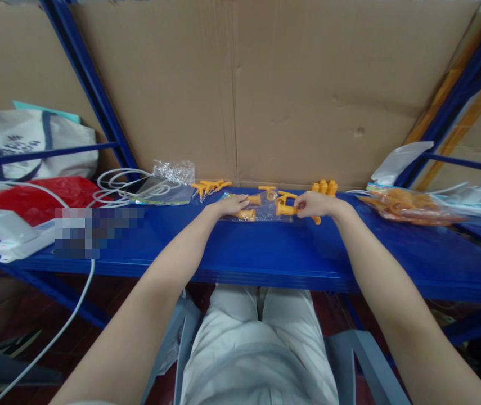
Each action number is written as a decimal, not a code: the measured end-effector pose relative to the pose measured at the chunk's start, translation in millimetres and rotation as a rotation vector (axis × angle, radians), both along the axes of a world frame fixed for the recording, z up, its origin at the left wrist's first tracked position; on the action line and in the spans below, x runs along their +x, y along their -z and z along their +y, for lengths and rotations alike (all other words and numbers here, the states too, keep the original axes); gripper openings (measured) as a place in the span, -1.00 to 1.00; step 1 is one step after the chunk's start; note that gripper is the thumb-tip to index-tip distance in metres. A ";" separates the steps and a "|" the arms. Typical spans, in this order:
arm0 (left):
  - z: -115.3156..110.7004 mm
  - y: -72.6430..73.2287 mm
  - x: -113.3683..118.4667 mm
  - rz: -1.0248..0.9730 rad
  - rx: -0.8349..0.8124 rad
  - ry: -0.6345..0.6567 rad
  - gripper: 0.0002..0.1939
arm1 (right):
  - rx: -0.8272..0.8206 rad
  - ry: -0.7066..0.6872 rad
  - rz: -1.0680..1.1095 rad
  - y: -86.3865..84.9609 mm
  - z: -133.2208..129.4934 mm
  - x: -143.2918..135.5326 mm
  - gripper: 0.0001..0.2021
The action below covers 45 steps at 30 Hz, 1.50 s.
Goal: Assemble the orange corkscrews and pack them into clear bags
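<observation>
A clear plastic bag (270, 213) lies on the blue shelf, with several orange-yellow plastic pieces in or under it. My left hand (233, 205) is closed on the bag's left end, between two yellow cylinders (246, 215). At the bag's right end, my right hand (308, 204) pinches a yellow plastic cylinder piece (286, 210). A yellow T-shaped handle (287, 194) lies just behind that piece. Behind my right hand stand several yellow cylinders (324, 187). Yellow T-handled pieces with dark spiral shafts (210, 187) are grouped left of the bag. My fingers partly hide the held parts.
On the left are an empty-looking plastic bag (168, 191), coiled white cable (116, 185), a red bag (50, 197), a white power strip (21, 239) and a canvas tote (37, 146). A bag of orange parts (411, 205) lies right. Cardboard (240, 95) backs the blue shelf (265, 253).
</observation>
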<state>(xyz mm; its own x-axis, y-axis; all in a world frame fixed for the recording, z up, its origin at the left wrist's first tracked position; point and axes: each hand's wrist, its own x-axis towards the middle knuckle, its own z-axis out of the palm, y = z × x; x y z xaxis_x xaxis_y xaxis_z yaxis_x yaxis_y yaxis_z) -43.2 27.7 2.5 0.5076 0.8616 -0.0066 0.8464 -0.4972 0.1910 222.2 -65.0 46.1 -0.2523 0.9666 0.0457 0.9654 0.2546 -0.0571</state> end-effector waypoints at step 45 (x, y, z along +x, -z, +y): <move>-9.3 -6.3 5.2 -0.188 0.144 -0.072 -0.42 | 0.364 0.022 -0.197 19.2 -8.6 -54.3 -0.65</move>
<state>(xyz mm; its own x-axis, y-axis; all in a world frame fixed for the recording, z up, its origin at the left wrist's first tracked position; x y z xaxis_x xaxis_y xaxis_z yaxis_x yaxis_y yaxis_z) -37.9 18.4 8.8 0.4257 0.8808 0.2071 0.8369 -0.4703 0.2799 167.8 -73.6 26.9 -0.2702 0.9012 0.3388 0.9542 0.2036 0.2193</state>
